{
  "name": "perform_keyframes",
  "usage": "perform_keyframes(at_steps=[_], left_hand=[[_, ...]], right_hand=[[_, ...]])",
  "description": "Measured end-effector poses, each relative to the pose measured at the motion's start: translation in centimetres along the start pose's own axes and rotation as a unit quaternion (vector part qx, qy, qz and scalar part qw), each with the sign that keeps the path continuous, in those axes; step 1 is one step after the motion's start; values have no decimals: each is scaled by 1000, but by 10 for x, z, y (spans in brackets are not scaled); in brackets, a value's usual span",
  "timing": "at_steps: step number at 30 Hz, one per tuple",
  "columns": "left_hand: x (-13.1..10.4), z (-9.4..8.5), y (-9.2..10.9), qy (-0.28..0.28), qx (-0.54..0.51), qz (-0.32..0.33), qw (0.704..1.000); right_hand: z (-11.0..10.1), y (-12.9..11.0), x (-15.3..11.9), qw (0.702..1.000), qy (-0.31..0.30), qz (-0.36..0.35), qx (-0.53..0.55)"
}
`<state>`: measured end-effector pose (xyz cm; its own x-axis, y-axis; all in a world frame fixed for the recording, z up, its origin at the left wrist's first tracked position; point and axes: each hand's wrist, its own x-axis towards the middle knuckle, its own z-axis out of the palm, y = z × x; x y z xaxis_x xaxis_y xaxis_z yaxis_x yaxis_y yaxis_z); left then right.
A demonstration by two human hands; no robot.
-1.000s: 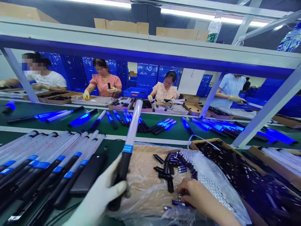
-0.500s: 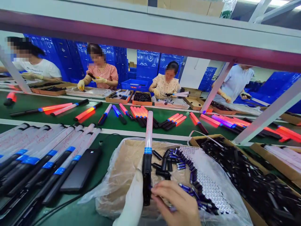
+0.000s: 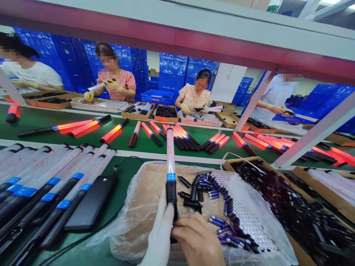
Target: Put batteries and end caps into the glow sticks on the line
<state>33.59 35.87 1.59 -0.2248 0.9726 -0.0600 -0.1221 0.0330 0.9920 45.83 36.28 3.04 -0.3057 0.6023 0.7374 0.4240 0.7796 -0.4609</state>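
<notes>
My left hand [image 3: 161, 225], in a white glove, is closed around the black handle of a light stick [image 3: 171, 162]. The stick stands nearly upright, with its clear tube at the top and a blue band below. My bare right hand [image 3: 198, 238] is closed against the lower handle, its fingers curled round the side. Whether a small part sits between those fingers is hidden. Under both hands lies a plastic-lined tray [image 3: 138, 207]. Loose purple batteries [image 3: 217, 221], short black cylinders [image 3: 194, 192] and rows of upright batteries [image 3: 244, 207] lie in it.
Finished-looking light sticks [image 3: 63, 184] lie at the left beside a black phone [image 3: 91, 203]. At the right stands a box of black parts [image 3: 294, 207]. Beyond, glowing sticks lie on a green belt [image 3: 133, 129]; several co-workers sit behind it. A slanted white post [image 3: 313, 129] rises at right.
My right hand has moved left and closed in on the handle; my left thumb now lies across it. Glowing sticks on the belt have shifted right, and the purple-lit ones now show red.
</notes>
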Motion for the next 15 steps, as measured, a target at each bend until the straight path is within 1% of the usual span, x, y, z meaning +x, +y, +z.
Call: perform_keyframes(at_steps=[1,3,5,7,9,11,13,15], left_hand=[[0,-1,0,-8,0,-9,1000],[0,-3,1,-25,1,-31,999],[0,-5,2,-40,3,-57,998],[0,-7,4,-43,9,-81,996],[0,-9,7,-35,18,-99,994],[-1,-10,9,-32,29,-110,993],[-2,-10,11,-36,37,-111,992],[-3,-11,11,-38,38,-95,994]], right_hand=[[0,1,2,999,-12,38,11],[-5,9,3,987,-38,149,37],[-17,26,3,965,-57,255,37],[-32,48,3,943,-87,321,-7],[-45,67,3,925,-141,346,-67],[-50,79,4,907,-211,346,-114],[-46,81,6,892,-259,338,-151],[-39,79,8,881,-291,329,-178]])
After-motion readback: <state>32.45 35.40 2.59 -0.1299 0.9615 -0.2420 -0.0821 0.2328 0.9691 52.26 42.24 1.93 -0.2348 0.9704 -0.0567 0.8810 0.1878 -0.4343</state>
